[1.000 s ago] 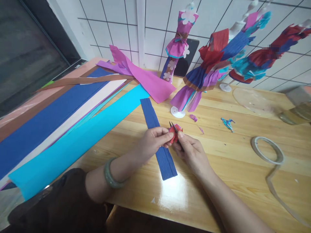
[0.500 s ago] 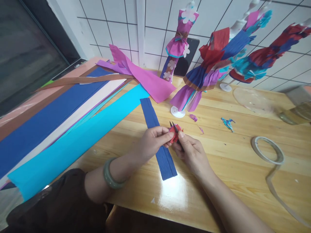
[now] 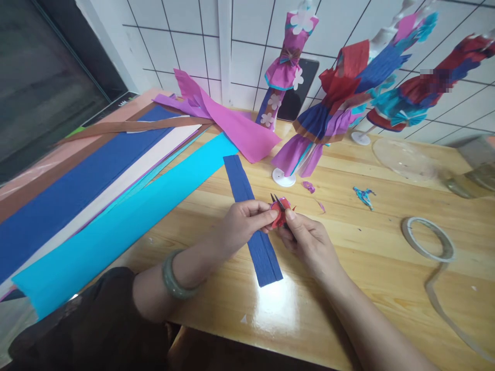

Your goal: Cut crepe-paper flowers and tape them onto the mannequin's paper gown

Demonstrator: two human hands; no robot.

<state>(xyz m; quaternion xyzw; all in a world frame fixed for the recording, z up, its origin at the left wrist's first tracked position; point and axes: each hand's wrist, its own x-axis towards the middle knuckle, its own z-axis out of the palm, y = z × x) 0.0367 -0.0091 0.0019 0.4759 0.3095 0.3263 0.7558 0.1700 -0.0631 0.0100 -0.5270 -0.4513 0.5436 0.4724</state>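
My left hand [image 3: 243, 226] wears a green bangle at the wrist and pinches a small red paper piece [image 3: 277, 219] between thumb and fingers. Dark-bladed scissors [image 3: 280, 205] are held in my right hand [image 3: 307, 234], their tips pointing up and left across the red piece. Most of their handle is hidden by the fingers. Both hands are close together above the table, over the right edge of a blue paper strip [image 3: 266, 263] that lies flat.
Long coloured paper sheets [image 3: 127, 216] spread over the left. Dressed mannequins on white stands, one a blue-and-red figure [image 3: 328, 103], line the back beside a phone [image 3: 303, 85]. A tape roll [image 3: 410, 237] and a blue scrap [image 3: 363, 197] lie right.
The view has shifted very slightly. My right hand has moved a little to the right, and a small red tip now sticks out beside the scissors.
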